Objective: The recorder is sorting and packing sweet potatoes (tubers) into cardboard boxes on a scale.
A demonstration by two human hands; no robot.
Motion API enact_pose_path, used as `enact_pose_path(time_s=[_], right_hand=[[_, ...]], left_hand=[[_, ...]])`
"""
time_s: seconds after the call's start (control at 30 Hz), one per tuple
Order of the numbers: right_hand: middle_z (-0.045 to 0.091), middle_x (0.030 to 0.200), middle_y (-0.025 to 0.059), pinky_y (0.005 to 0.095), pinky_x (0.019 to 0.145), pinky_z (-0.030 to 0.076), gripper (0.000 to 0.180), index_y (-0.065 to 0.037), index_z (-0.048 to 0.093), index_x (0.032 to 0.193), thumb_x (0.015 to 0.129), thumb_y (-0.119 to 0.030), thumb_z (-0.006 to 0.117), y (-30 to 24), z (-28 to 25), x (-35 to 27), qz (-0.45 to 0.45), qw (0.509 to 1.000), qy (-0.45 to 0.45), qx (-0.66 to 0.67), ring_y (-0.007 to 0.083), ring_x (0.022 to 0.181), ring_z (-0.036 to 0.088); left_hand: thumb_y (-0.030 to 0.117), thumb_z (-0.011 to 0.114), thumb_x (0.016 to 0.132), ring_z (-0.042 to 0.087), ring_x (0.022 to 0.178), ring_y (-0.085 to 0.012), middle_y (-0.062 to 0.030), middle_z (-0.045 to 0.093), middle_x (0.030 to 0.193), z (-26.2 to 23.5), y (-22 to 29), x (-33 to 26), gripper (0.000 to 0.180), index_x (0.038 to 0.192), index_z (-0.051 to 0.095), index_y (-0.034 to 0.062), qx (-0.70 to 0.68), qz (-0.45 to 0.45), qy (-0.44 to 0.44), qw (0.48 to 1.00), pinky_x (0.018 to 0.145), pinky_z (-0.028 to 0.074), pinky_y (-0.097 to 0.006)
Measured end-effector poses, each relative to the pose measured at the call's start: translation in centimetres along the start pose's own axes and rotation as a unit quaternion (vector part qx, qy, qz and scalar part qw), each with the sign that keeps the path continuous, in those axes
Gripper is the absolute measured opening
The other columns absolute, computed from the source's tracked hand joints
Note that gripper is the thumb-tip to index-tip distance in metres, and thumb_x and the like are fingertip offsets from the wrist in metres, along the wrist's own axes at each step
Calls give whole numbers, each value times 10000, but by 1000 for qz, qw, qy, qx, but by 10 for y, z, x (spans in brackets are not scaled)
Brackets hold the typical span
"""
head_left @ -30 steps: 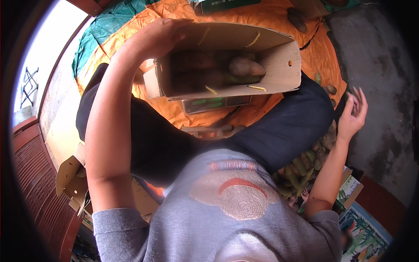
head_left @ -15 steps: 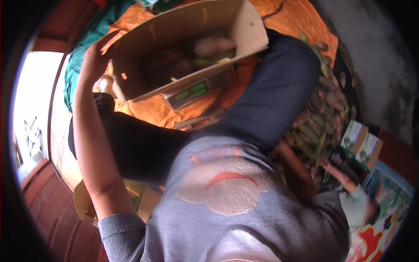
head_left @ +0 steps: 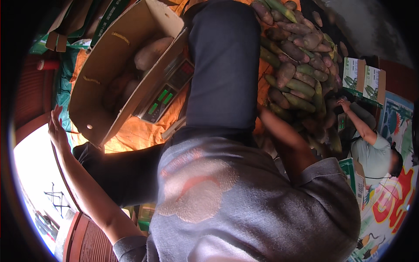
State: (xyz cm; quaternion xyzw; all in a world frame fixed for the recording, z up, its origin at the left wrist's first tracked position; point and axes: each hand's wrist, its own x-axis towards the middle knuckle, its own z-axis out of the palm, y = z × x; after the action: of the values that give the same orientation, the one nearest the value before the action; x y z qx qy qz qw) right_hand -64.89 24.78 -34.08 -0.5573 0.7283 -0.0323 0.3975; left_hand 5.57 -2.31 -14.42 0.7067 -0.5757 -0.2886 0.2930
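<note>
My left hand (head_left: 59, 131) is raised at the left, its fingers stretched out and holding nothing. It is apart from the open cardboard box (head_left: 83, 109), the nearest thing on its right. Inside the box lie several pinkish-brown tubers (head_left: 150, 53), partly in shadow. A digital scale (head_left: 163, 97) with lit green digits shows beside the box's near wall; the box appears to rest on it. My right forearm (head_left: 286, 137), blurred, reaches beside my bent leg towards a heap of reddish and green tubers (head_left: 301, 78). The fingers of my right hand are hidden.
An orange sheet (head_left: 126, 135) lies under the scale. More cardboard boxes (head_left: 65, 30) stand at the far left. At the right, small printed cartons (head_left: 362, 78) stand beyond the heap, and another person (head_left: 371, 148) reaches towards it. My bent legs frame the box.
My left hand has come off the box's side and moved left and nearer. The view has turned right, so the box appears further left and more of the heap shows.
</note>
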Motion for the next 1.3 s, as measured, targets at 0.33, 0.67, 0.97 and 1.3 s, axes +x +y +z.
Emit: enact_pose_path(time_s=[0.33,0.67,0.97,1.3], right_hand=[[673,1106,240,464,900,497,394,-5,645,1138,926,-320,542,-37,-36,12,14,995,30,91,401,1070,639],[610,1179,183,447,953,475,293,-60,639,1150,874,-131,566,72,0,-6,63,994,60,-59,368,1148,572],[415,1461,129,448,1073,364,582,-121,482,1377,843,-231,687,135,-91,-64,198,908,198,-312,339,1319,404],[435,1390,230,499,1105,333,779,5,327,1462,889,-396,668,102,22,23,164,957,224,-90,400,1304,403]], left_hand=[[225,481,1060,514,1327,-246,-71,534,1449,-1,-16,-2,379,1401,541,72,-71,-2,93,993,1107,393,-423],[157,479,1051,511,1330,-260,-84,546,1430,18,-14,12,356,1383,553,50,-108,-24,90,990,1121,397,-430],[142,472,1044,514,1324,-272,-96,552,1419,3,-25,6,346,1355,573,29,-106,-49,116,986,1119,411,-440],[120,446,1051,512,1333,-281,-149,519,1447,-5,-21,5,363,1388,541,24,-131,-49,104,985,1138,387,-427]])
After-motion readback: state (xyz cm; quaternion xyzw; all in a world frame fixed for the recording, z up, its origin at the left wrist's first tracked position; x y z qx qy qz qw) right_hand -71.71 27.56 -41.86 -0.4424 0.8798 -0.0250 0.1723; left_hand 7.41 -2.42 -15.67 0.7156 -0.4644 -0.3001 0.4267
